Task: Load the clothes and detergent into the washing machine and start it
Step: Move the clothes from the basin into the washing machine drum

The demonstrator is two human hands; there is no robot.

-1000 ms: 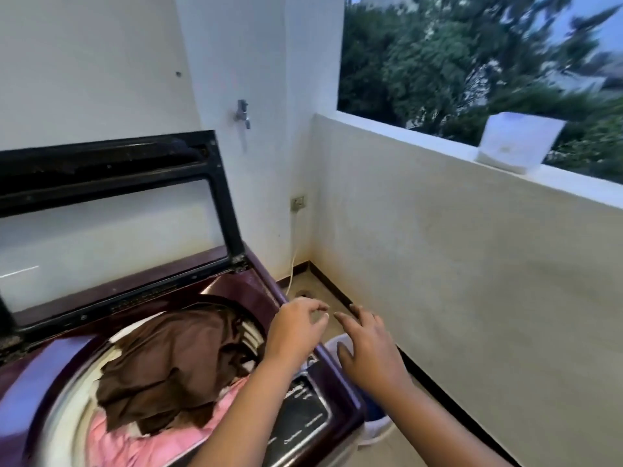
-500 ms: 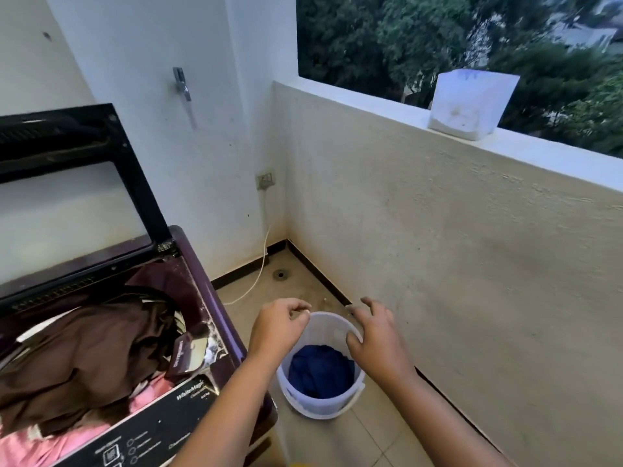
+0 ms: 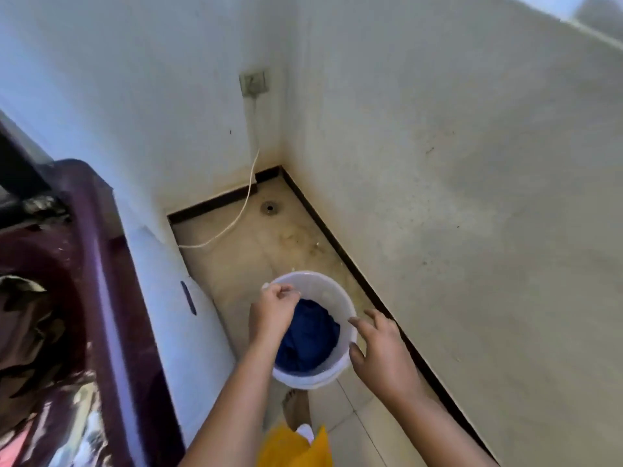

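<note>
A white bucket stands on the tiled floor beside the washing machine, with a dark blue garment bunched inside it. My left hand hovers over the bucket's left rim, its fingers loosely curled and holding nothing. My right hand sits at the bucket's right rim with its fingers spread and relaxed. At the left edge the machine's maroon top is open, and brown clothes and a pink piece lie in the drum.
A white power cord runs from a wall socket down to the floor behind the machine. A floor drain sits in the corner. The balcony wall rises close on the right. Something yellow and my bare foot are below the bucket.
My view has swung right and down from the machine's drum to the bucket. Both hands have lowered toward the bucket's rim.
</note>
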